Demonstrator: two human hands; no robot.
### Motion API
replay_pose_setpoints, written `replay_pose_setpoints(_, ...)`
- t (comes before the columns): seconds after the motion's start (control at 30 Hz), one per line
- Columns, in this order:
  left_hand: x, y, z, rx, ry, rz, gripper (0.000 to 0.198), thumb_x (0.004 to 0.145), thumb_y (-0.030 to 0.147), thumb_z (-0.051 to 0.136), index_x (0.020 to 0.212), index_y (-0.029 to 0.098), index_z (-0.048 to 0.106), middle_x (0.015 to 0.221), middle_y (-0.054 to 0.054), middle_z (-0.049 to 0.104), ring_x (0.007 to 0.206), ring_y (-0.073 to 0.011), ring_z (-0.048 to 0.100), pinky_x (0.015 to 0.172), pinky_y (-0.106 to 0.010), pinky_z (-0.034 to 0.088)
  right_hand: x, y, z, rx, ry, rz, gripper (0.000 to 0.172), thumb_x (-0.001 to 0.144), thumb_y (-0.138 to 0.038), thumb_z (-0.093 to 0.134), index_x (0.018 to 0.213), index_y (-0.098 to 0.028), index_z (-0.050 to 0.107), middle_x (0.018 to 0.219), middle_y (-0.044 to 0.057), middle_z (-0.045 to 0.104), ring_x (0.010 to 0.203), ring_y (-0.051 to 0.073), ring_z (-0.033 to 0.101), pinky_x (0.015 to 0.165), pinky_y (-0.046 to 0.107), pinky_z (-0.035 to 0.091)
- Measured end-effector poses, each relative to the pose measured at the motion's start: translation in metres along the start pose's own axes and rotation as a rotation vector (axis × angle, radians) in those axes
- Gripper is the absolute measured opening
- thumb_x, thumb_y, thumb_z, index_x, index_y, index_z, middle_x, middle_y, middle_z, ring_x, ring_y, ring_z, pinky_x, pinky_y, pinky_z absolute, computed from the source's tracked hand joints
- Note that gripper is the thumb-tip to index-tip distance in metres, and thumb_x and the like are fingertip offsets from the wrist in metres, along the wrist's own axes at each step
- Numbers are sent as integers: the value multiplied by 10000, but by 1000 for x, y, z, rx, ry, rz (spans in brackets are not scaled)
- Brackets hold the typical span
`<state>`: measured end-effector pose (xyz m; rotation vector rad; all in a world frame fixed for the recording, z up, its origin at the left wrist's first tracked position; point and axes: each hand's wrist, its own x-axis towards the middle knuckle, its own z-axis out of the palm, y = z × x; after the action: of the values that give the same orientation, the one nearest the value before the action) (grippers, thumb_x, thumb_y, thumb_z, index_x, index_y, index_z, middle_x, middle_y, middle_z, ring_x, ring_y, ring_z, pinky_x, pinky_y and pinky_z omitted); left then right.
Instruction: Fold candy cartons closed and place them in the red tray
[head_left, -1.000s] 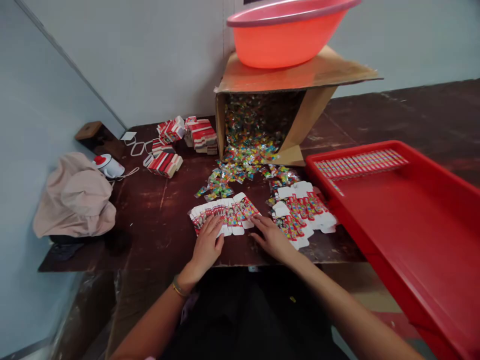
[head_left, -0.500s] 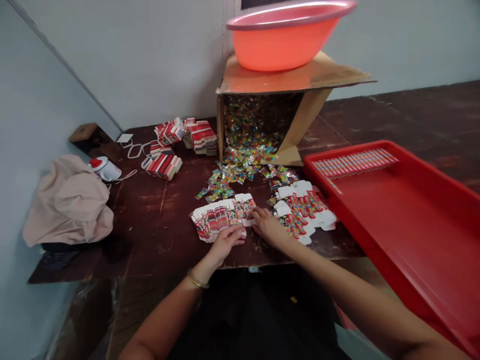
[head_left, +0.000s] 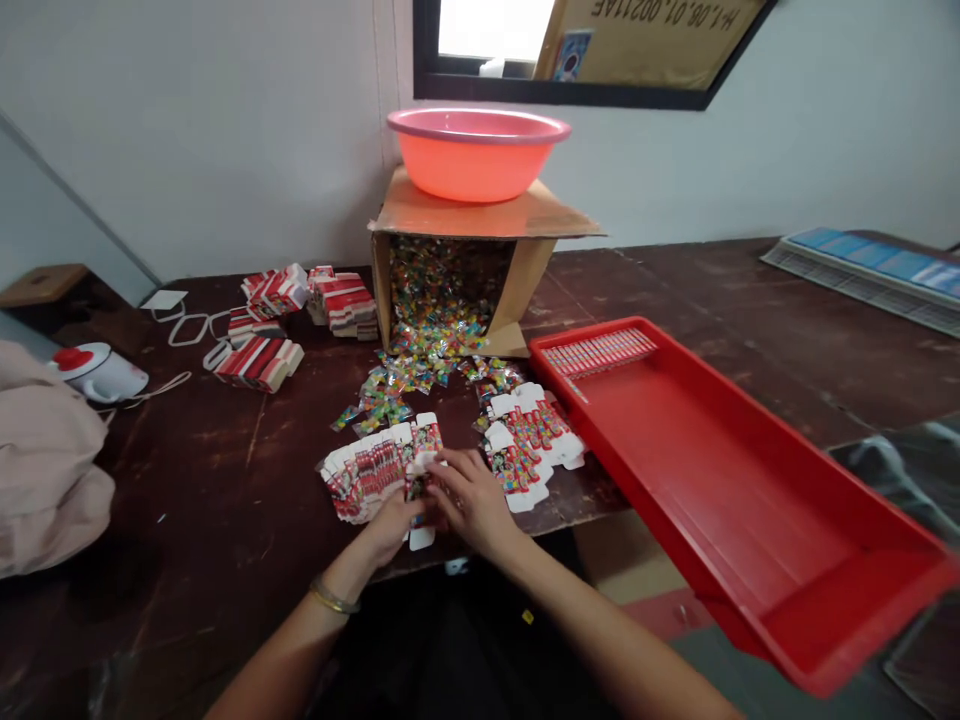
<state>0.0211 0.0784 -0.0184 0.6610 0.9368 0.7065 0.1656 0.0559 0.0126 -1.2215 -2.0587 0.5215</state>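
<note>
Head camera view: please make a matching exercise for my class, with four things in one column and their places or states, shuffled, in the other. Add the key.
Things
1. Pink basin
2. Red tray
3. Single printed carton
4. Lidded mug

Places or states
A. Near the pale cloth, at the far left
B. Between the left hand and the right hand
C. On top of the cardboard box
D. Has a row of small packets at its far end

Pairs: 1-C, 2-D, 3-B, 4-A
</note>
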Motion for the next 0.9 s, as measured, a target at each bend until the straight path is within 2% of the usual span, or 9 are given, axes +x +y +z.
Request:
replay_pose_setpoints(0.07, -6, -7, 8, 46, -3, -16, 307, 637, 207, 682, 924, 125, 610, 629, -1, 659, 548, -148, 610, 557, -257, 485, 0, 6, -6, 27, 40, 34, 232, 876, -220, 578, 1105, -227, 614, 1249, 109, 556, 1132, 264, 479, 954, 472, 421)
replay_pose_setpoints(0.17, -14, -12, 14, 48, -30, -72, 316, 627, 215, 667, 922, 130, 593, 610, 10, 636, 489, -118, 567, 509, -232, 453, -1, 12, -15, 175, -38, 102, 114, 827, -261, 658, 929, -211, 651, 1354, 102, 470, 1263, 273, 381, 1027, 485, 357)
replay_pose_setpoints(0.23, -18, -9, 15, 88, -135, -89, 293, 595, 207, 693, 862, 125, 602, 597, 5, 623, 490, -102, 551, 504, -208, 434, -1, 14, -23, 291, -163, 170, 143, 794, -321, 700, 836, -188, 668, 1400, 108, 417, 1316, 291, 328, 1062, 480, 316)
replay_pose_setpoints(0.33, -22, 2, 14, 135, -398, -119, 262, 579, 252, 734, 768, 119, 610, 641, -34, 635, 558, -127, 586, 555, -228, 466, 2, 18, -35, 570, -445, 215, 240, 811, -414, 667, 829, -175, 683, 1373, 103, 438, 1264, 280, 428, 1030, 425, 375)
replay_pose_setpoints(0.4, -21, 5, 15, 147, -454, -100, 319, 621, 348, 736, 806, 121, 610, 694, -57, 649, 605, -168, 620, 593, -272, 495, 3, 21, -40, 716, -485, 242, 284, 827, -458, 635, 826, -177, 673, 1333, 84, 468, 1214, 261, 485, 1003, 393, 407)
replay_pose_setpoints(0.57, -15, -14, 21, 443, 19, 271, 369, 685, 465, 708, 818, 135, 613, 682, -2, 619, 627, -140, 569, 606, -232, 445, -18, 19, -22, 666, -105, 388, 251, 871, -436, 576, 902, -192, 625, 1003, 67, 616, 1018, 225, 576, 933, 362, 439)
replay_pose_setpoints(0.67, -20, -29, 22, 581, 161, 356, 339, 742, 461, 665, 837, 142, 602, 630, 30, 581, 583, -106, 516, 568, -198, 394, -38, 11, -7, 710, 123, 551, 338, 837, -410, 626, 1093, -226, 503, 938, 44, 625, 892, 205, 605, 814, 326, 491)
replay_pose_setpoints(0.77, -32, -34, 22, 583, 193, 416, 428, 783, 394, 645, 1123, 173, 506, 629, 63, 549, 554, -88, 488, 568, -188, 381, -56, 7, -3, 835, 183, 676, 379, 787, -431, 681, 1025, -237, 458, 843, 13, 610, 786, 185, 597, 709, 283, 496)
replay_pose_setpoints(0.9, -49, -33, 19, 643, 37, 385, 356, 812, 351, 613, 1108, 182, 506, 657, 45, 582, 579, -92, 520, 612, -196, 402, -73, 9, -12, 1131, 24, 826, 303, 851, -495, 570, 810, -205, 495, 756, 8, 565, 686, 153, 552, 641, 259, 473)
